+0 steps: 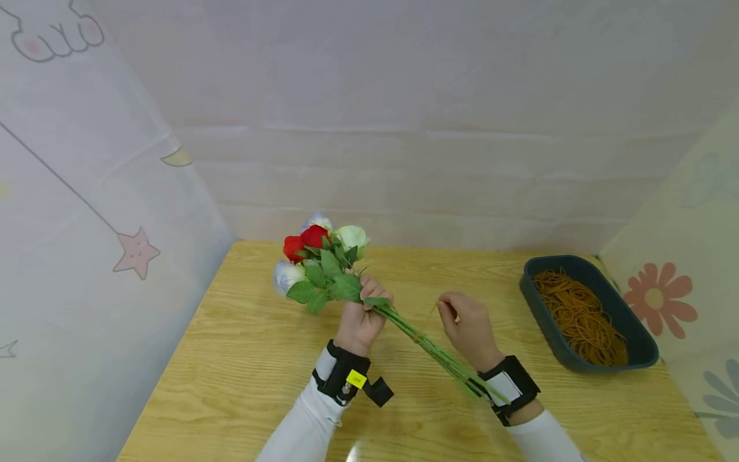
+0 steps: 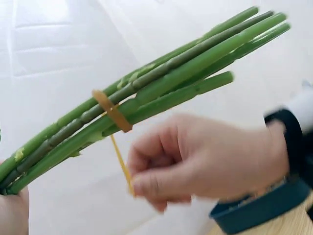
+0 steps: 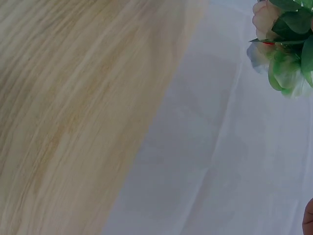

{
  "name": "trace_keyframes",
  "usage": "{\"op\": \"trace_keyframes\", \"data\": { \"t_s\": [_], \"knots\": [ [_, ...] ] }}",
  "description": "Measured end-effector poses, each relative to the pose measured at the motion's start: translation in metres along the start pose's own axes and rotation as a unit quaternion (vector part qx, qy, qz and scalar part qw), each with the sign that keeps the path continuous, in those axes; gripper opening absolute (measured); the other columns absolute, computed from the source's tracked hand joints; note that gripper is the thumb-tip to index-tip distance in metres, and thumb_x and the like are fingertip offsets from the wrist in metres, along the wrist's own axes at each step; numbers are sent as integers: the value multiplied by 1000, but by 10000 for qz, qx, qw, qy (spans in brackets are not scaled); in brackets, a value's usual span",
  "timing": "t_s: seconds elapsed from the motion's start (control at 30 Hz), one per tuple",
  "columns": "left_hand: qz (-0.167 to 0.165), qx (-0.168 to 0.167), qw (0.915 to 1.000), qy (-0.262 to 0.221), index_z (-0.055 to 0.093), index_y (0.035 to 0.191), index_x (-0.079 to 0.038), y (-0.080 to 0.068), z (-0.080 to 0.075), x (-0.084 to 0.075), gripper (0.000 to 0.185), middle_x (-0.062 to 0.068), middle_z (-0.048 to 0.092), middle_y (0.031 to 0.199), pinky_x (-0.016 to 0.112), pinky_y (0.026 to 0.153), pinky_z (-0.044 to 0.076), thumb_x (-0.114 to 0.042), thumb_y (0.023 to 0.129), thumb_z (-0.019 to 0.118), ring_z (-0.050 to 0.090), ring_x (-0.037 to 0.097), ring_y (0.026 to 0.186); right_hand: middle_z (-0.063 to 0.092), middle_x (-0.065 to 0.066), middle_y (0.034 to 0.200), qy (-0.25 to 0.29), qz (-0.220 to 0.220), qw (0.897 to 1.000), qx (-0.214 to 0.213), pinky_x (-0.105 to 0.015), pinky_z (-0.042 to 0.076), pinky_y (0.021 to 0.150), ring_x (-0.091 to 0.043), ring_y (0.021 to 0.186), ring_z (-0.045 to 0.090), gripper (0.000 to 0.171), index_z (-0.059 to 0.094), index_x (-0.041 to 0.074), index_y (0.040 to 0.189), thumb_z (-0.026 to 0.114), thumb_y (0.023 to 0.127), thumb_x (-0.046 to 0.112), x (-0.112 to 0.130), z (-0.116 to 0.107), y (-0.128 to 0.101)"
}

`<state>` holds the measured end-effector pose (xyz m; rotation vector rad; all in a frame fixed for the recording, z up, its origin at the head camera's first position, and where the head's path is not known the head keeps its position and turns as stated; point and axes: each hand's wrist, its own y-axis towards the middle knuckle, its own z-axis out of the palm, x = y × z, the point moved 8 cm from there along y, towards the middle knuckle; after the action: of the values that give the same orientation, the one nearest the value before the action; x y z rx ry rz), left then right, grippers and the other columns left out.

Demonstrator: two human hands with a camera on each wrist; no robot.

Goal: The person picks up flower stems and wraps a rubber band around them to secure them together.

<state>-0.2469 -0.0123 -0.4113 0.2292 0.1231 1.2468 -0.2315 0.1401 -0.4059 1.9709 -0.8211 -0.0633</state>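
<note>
My left hand (image 1: 362,314) grips a bunch of artificial roses just below the blooms, with its stems (image 1: 430,345) slanting down to the right. Red roses (image 1: 315,236), a white rose (image 1: 351,237) and bluish-white ones show above green leaves (image 1: 331,264). A tan rubber band (image 2: 112,110) circles the stems in the left wrist view. From it a thin yellow strand (image 2: 122,164) stretches down to my right hand (image 2: 205,159), which pinches its end between thumb and fingers. Only a sliver of finger and some flowers (image 3: 288,61) appear in the right wrist view.
A dark blue-green bin (image 1: 534,301) stands at the table's right side, holding a heap of rubber bands (image 1: 577,317). The wooden table (image 1: 231,359) meets a pale cloth (image 1: 404,179) behind, with printed cloth on both sides.
</note>
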Motion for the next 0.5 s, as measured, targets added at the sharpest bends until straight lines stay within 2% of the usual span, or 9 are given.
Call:
{"op": "trace_keyframes", "data": {
  "t_s": [0.07, 0.23, 0.3, 0.37, 0.43, 0.5],
  "knots": [
    [200, -47, 9996, -210, 44, 67, -11, 0, 4, -1, 50, 2, 46, 57, 23, 64, 38, -48, 95, 26, 23, 7, 51, 53, -2, 63, 197, 39, 9997, -130, -17, 36, 50, -5, 54, 44, 9, 60, 0, 78, 58, 87, 0, 4, 3, -1],
    [911, -556, 9942, -135, 42, 66, -12, 3, 8, -10, 46, 2, 41, 57, 25, 69, 35, -46, 95, 29, 38, 13, 49, 53, -1, 62, 52, 714, 9973, -157, -16, 35, 48, -3, 54, 41, 9, 60, 2, 78, 63, 79, -7, 9, 15, -7],
    [1234, -877, 9885, -23, 40, 65, -13, 4, 8, -15, 46, 1, 39, 56, 25, 69, 35, -45, 95, 30, 36, 13, 47, 50, -1, 60, 244, 867, 9959, -85, -16, 33, 47, -3, 52, 38, 10, 58, 3, 77, 61, 83, -4, 11, 22, -9],
    [1545, -1072, 9819, 243, 40, 62, -12, 6, 10, -21, 49, 1, 39, 55, 25, 71, 34, -46, 95, 28, 35, 12, 46, 47, -1, 62, 362, 836, 9958, -84, -15, 32, 48, -2, 53, 36, 11, 56, 4, 79, 58, 88, -1, 14, 25, -10],
    [1846, -1242, 9737, 482, 40, 62, -12, 7, 12, -28, 49, 0, 38, 55, 25, 73, 33, -46, 96, 27, 34, 11, 46, 44, 1, 61, 521, 886, 9946, -108, -14, 31, 48, -1, 53, 35, 13, 56, 5, 77, 58, 87, -2, 18, 27, -13],
    [2129, -1366, 9646, 741, 40, 64, -13, 7, 14, -34, 48, 0, 38, 55, 27, 75, 34, -45, 96, 27, 33, 11, 47, 44, 2, 61, 346, 901, 9952, -125, -13, 31, 48, 1, 54, 35, 12, 57, 4, 77, 62, 83, -5, 23, 28, -15]
  ]
}}
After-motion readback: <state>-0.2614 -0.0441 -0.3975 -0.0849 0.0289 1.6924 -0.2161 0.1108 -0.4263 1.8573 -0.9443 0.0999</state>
